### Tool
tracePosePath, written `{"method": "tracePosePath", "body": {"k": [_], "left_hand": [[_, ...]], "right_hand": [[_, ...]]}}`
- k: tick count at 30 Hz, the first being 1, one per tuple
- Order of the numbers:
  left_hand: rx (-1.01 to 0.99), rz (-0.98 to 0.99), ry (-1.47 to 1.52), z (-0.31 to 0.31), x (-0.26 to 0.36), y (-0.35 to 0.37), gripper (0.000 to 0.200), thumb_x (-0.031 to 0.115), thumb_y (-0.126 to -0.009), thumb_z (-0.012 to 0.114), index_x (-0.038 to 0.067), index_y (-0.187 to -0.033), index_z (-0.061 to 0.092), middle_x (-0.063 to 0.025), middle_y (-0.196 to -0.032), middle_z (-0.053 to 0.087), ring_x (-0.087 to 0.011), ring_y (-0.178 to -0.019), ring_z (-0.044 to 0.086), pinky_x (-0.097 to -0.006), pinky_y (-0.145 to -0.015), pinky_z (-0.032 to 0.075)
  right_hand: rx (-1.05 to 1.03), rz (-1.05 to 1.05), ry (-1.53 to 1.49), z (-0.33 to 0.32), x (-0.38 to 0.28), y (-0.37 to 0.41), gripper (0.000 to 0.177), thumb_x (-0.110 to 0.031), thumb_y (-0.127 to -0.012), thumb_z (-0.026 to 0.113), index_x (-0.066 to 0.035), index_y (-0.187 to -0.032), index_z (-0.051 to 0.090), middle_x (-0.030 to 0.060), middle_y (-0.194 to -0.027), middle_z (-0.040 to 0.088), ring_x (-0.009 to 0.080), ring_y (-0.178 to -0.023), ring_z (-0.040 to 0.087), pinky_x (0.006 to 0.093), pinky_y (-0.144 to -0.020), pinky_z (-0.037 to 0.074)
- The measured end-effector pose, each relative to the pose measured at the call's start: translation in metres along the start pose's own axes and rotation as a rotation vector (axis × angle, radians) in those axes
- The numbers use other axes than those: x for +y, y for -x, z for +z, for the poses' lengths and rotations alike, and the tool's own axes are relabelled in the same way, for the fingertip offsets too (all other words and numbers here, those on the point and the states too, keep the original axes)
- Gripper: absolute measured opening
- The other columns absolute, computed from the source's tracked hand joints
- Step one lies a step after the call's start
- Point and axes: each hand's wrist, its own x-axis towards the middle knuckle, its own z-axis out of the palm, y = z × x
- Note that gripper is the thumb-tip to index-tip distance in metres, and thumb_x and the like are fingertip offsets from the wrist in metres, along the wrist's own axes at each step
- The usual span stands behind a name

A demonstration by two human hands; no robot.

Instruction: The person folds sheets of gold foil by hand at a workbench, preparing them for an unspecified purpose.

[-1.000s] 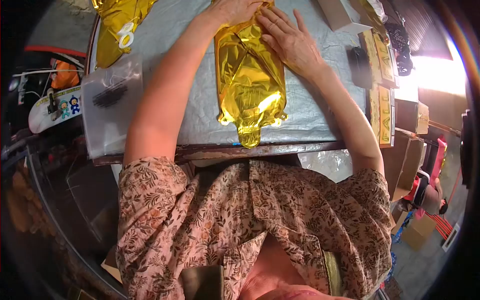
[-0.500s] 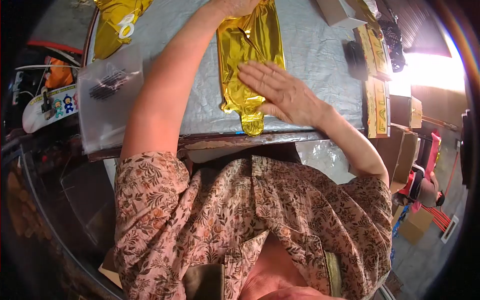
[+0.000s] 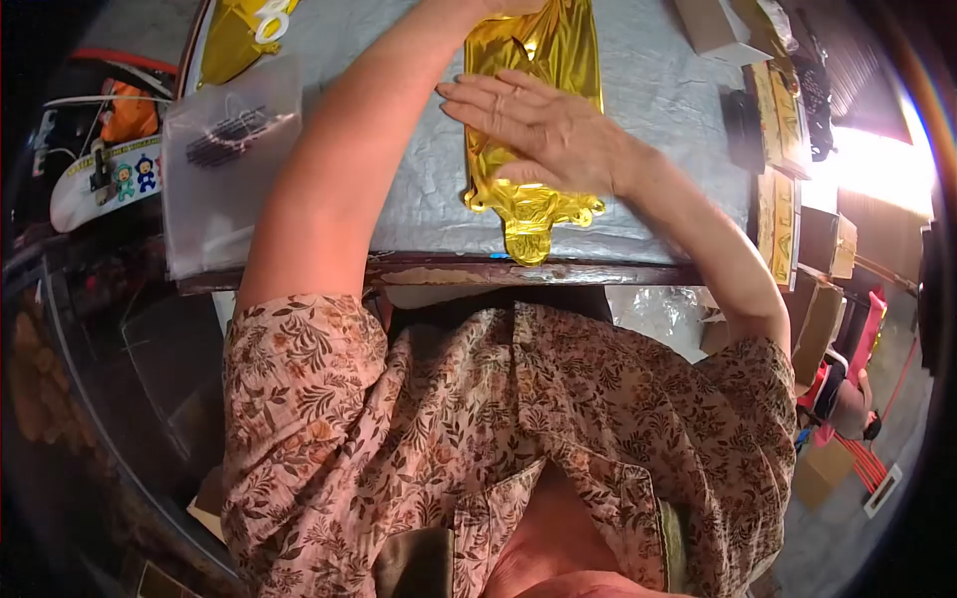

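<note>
A flat, shiny gold foil balloon (image 3: 533, 204) lies lengthwise on the cloth-covered table, its tabbed end close to the front edge. My right hand (image 3: 548, 135) is laid flat across its middle, palm down, fingers stretched out to the left past the foil's side. At the top edge of the view, my left hand (image 3: 513, 6) is at the foil's far part. Its fingers are cut off by the frame, so I cannot see whether they grip the foil. Small rounded tabs stick out at both sides of the near end.
A clear plastic bag (image 3: 214, 199) with dark printing lies on the table's left. Behind it are more gold foil (image 3: 234, 40) and a white ring (image 3: 271, 27). Yellow boxes (image 3: 778, 214) line the right edge, with a white box (image 3: 723, 35) farther back. Another person (image 3: 852, 404) is at far right.
My right hand has slid away from me and leftward across the foil. The near end's right tabs now show uncovered. The whole view has shifted slightly.
</note>
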Motion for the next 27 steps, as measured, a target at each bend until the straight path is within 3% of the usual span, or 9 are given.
{"method": "tracePosePath", "body": {"k": [4,6,7,8,10,12,17,20,27], "left_hand": [[-0.012,-0.005,-0.008,0.001,0.000,-0.001,0.026,0.009,-0.093,0.058,0.007,-0.113,0.074,-0.0160,-0.124,0.069,-0.0333,-0.118,0.063,-0.0438,-0.103,0.049],[-0.053,-0.068,0.041,-0.006,0.005,-0.001,0.027,0.009,-0.093,0.058,0.007,-0.115,0.074,-0.0165,-0.125,0.069,-0.0333,-0.119,0.063,-0.0435,-0.104,0.049],[-0.048,-0.058,0.036,-0.007,0.004,-0.003,0.027,0.009,-0.093,0.058,0.007,-0.115,0.074,-0.0165,-0.125,0.069,-0.0333,-0.119,0.063,-0.0435,-0.104,0.049],[-0.030,-0.045,0.036,-0.008,0.005,-0.002,0.027,0.009,-0.093,0.058,0.007,-0.115,0.074,-0.0164,-0.124,0.069,-0.0329,-0.119,0.063,-0.0434,-0.105,0.048],[-0.013,-0.034,0.042,-0.004,0.003,0.001,0.028,0.009,-0.093,0.058,0.008,-0.116,0.073,-0.0163,-0.124,0.069,-0.0326,-0.119,0.063,-0.0433,-0.105,0.048],[-0.064,0.019,-0.027,-0.001,-0.001,-0.002,0.028,0.011,-0.092,0.059,0.008,-0.117,0.073,-0.0166,-0.125,0.068,-0.0318,-0.121,0.062,-0.0434,-0.107,0.047],[-0.079,-0.090,-0.071,-0.005,0.005,-0.002,0.028,0.010,-0.091,0.060,0.007,-0.115,0.073,-0.0148,-0.124,0.070,-0.0302,-0.124,0.061,-0.0432,-0.108,0.046],[-0.066,0.064,-0.088,0.000,0.001,0.000,0.029,0.011,-0.091,0.061,0.007,-0.117,0.073,-0.0136,-0.125,0.070,-0.0312,-0.122,0.062,-0.0434,-0.105,0.048],[-0.009,-0.238,0.050,-0.025,0.021,-0.016,0.027,0.018,-0.095,0.059,0.008,-0.115,0.075,-0.0101,-0.127,0.070,-0.0332,-0.111,0.067,-0.0453,-0.098,0.053]], "right_hand": [[-0.059,-0.061,-0.138,-0.004,-0.053,0.008,0.080,-0.064,-0.105,0.026,-0.009,-0.163,0.025,0.0092,-0.170,0.025,0.0242,-0.158,0.021,0.0445,-0.131,0.016],[-0.105,-0.148,-0.461,-0.007,-0.065,0.016,0.078,-0.062,-0.105,0.028,-0.007,-0.161,0.032,0.0109,-0.168,0.029,0.0242,-0.157,0.023,0.0430,-0.130,0.020],[-0.068,-0.194,-0.488,-0.020,-0.063,0.017,0.066,-0.051,-0.108,0.037,-0.005,-0.155,0.043,0.0137,-0.161,0.043,0.0262,-0.152,0.037,0.0426,-0.127,0.030],[-0.065,-0.195,-0.478,-0.026,-0.051,0.019,0.066,-0.051,-0.108,0.037,-0.005,-0.155,0.043,0.0137,-0.161,0.043,0.0262,-0.152,0.037,0.0426,-0.127,0.030],[0.270,0.054,-0.086,-0.031,-0.013,0.024,0.043,-0.022,-0.106,0.054,0.000,-0.142,0.055,0.0182,-0.141,0.062,0.0314,-0.134,0.056,0.0461,-0.116,0.044],[0.409,0.403,-0.100,-0.047,0.016,0.016,0.042,-0.020,-0.105,0.056,0.000,-0.141,0.056,0.0201,-0.142,0.060,0.0338,-0.136,0.054,0.0484,-0.117,0.042],[0.350,0.325,0.024,-0.007,0.038,0.020,0.045,-0.019,-0.103,0.059,0.000,-0.144,0.053,0.0204,-0.147,0.056,0.0380,-0.137,0.051,0.0482,-0.119,0.039],[0.354,0.336,-0.043,-0.005,0.027,0.023,0.048,-0.017,-0.101,0.061,0.002,-0.144,0.051,0.0209,-0.151,0.051,0.0401,-0.140,0.048,0.0464,-0.121,0.037],[0.326,0.328,-0.047,-0.010,0.027,0.022,0.053,-0.014,-0.098,0.065,0.004,-0.146,0.049,0.0230,-0.151,0.049,0.0421,-0.142,0.044,0.0474,-0.121,0.036]]}}
